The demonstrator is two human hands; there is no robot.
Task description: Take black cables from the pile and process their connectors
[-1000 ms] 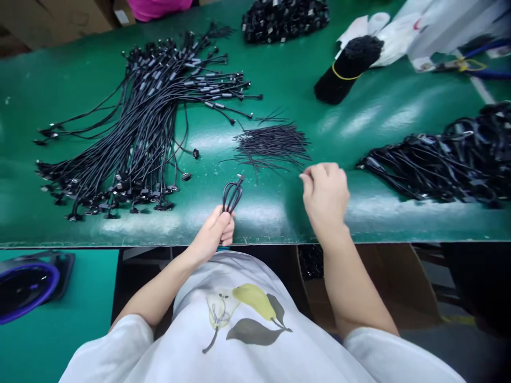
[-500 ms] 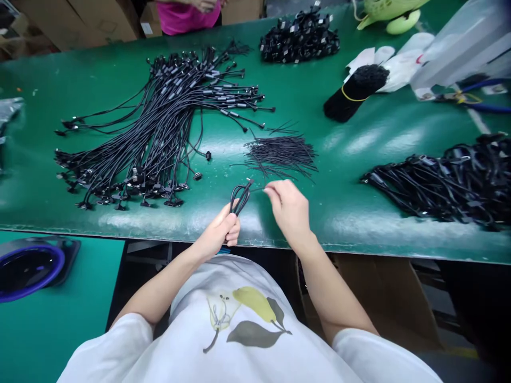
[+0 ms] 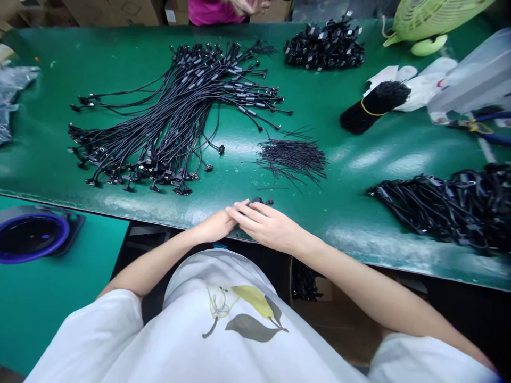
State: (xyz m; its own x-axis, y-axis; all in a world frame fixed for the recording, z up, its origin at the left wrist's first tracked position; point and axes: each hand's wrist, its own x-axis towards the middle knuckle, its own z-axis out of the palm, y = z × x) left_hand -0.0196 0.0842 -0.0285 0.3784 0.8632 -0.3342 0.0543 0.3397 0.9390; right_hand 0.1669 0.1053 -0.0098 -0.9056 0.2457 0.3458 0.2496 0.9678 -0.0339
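My left hand (image 3: 219, 224) is closed at the table's front edge around a coiled black cable (image 3: 257, 200), most of which is hidden behind my fingers. Only dark connector ends stick out beyond my hands. My right hand (image 3: 266, 224) lies across the left one, fingers long and pressed together over the coil. Its thumb and whatever it pinches are out of sight. Just beyond my hands is a pile of thin black ties (image 3: 293, 157), with a single tie lying on the near side. Farther left spreads a large heap of black cables (image 3: 175, 117) with connectors at both ends.
A banded bundle of black ties (image 3: 373, 108) lies at the right, near a clear plastic bag (image 3: 475, 74). Coiled cables (image 3: 447, 207) are heaped at the right front, and more connectors (image 3: 324, 45) at the back. Across the table (image 3: 339, 186) stands a person in pink (image 3: 215, 11).
My right hand has moved left and down from holding a tie apart, and now covers the coil beside my left hand. The view has shifted, so the table's things sit farther right.
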